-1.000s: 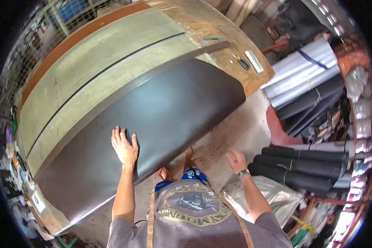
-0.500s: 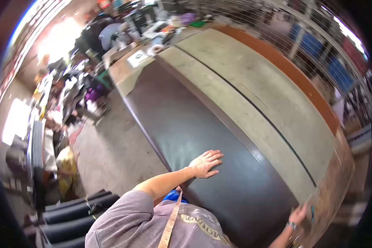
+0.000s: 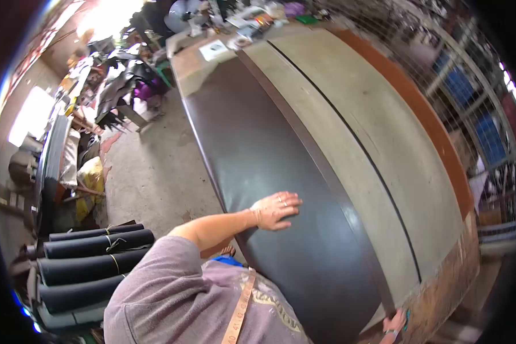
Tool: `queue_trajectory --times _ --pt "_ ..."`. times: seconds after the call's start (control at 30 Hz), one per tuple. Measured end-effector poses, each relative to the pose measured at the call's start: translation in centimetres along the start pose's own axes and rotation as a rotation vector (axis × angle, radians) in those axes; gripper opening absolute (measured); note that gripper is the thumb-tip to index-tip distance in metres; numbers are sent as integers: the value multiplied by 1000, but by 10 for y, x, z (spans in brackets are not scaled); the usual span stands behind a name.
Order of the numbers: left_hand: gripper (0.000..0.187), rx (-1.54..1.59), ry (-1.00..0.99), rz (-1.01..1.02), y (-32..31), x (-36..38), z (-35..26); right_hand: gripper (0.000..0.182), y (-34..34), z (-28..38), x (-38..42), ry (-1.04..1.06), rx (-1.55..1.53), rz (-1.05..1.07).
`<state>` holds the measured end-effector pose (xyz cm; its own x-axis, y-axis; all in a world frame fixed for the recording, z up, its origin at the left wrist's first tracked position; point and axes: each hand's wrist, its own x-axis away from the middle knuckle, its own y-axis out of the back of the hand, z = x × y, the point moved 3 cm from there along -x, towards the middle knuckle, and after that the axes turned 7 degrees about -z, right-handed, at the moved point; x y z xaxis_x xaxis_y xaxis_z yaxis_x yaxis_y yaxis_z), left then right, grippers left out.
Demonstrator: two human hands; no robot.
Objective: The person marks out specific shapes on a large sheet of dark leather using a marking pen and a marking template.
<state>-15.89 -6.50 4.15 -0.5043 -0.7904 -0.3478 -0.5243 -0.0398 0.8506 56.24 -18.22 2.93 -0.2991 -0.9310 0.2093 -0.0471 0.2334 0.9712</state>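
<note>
A large dark, smooth leather-like sheet (image 3: 258, 166) lies along the near side of the table. My left hand (image 3: 275, 210) rests flat on it, fingers spread and a ring showing. Along the sheet's far edge runs a narrow brown strip (image 3: 304, 137). My right hand (image 3: 393, 322) is at the strip's near end, fingers curled over it. Right beside those fingers is a small teal object (image 3: 407, 319); its kind and whether I hold it cannot be made out. A tape measure (image 3: 241, 309) hangs down my shirt front.
A pale table surface (image 3: 350, 114) with a black line (image 3: 355, 140) extends beyond the strip. An orange-brown sheet (image 3: 418, 109) borders its far side, near wire mesh shelving (image 3: 461, 97). Dark rolls (image 3: 92, 246) lie at lower left. Clutter covers the table's far end.
The view has shifted, so the table sits differently in frame. A light gap now shows between sheet and strip by my right hand. My left hand stays flat on the sheet.
</note>
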Motion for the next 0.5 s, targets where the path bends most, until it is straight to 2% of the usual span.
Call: queue_trajectory --times 0.03,0.1,0.13,0.17,0.2,0.27,0.33,0.5 --pt "45 16 -5 1 -1 0 -2 60 2 -7 3 82 4 -57" --pt "48 9 -16 -6 -3 0 1 60 36 3 9 99 -2 -150" --pt "48 11 -6 14 -5 1 2 61 62 7 7 9 31 -50" --pt "49 5 5 35 -6 1 4 61 83 4 3 -3 30 -59" --pt "48 8 9 34 -6 1 6 61 110 6 4 34 136 -148" --pt "46 4 29 60 -7 2 6 59 157 -19 -4 165 163 -295" --pt "46 21 35 66 -9 3 3 57 222 -36 -11 312 220 -489" --pt "62 7 30 124 -12 2 21 71 438 -76 -2 189 316 -583"
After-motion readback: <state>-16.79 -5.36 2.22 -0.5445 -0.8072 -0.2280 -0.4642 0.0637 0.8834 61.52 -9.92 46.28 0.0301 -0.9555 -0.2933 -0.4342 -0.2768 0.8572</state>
